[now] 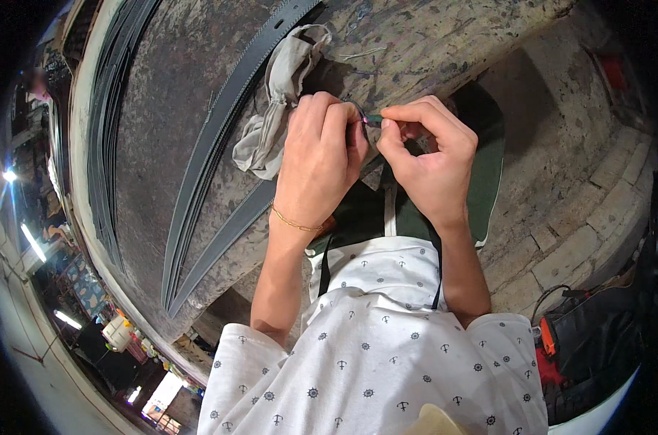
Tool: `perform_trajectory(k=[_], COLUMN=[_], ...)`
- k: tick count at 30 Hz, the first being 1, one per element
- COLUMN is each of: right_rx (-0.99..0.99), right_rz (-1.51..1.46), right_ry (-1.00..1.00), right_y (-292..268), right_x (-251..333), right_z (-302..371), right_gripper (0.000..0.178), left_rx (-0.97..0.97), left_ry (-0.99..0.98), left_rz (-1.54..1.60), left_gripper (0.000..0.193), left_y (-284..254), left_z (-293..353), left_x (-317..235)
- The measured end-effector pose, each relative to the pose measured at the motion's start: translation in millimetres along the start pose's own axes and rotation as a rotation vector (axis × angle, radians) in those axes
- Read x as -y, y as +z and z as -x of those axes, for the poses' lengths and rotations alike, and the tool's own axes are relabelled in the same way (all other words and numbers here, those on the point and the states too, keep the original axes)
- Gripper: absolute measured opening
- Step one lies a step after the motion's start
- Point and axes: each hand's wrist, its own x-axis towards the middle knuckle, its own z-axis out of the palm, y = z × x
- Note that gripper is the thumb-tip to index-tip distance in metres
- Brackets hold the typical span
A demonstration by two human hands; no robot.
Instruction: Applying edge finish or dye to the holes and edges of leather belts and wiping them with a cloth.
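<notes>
Over the edge of the worktable my two hands meet, fingertips almost touching. My right hand (434, 156) pinches a small dark green piece (373, 118) between thumb and forefinger. At its left end a pinkish spot shows beside the curled fingers of my left hand (318, 148). Those fingers are closed, and what they grip is mostly hidden. A crumpled off-white cloth (285, 69) lies just beyond and left of my left hand. Next to the cloth runs a stack of black straps (217, 138) with stitched edges, like belt leather; another pointed strap (224, 243) lies nearer me.
More dark straps (106, 138) hang together along the far left rim of the stained worktable (159, 94). A bit of pale thread (363, 53) lies beyond my hands. At the lower right is a black bag (597, 341) with an orange part; stone blocks (572, 254) edge the floor.
</notes>
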Motion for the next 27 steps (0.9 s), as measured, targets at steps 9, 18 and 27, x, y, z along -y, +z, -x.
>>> perform_trajectory(k=[9,18,27], right_rx=[0.022,0.008,0.023], right_rz=[0.028,0.041,0.06], right_ry=[-0.001,-0.044,-0.05], right_y=[0.8,1.9,1.9], right_x=[2.3,2.1,2.4], right_z=[-0.6,-1.3,-1.4], right_gripper=[0.014,0.013,0.015], left_rx=[-0.021,-0.027,-0.044], left_ry=[0.002,0.018,0.003], left_rz=[0.002,-0.004,0.0], left_gripper=[0.019,0.02,0.02], left_y=[0.9,1.7,1.0], left_z=[0.9,0.9,2.2], left_x=[0.6,1.0,1.6])
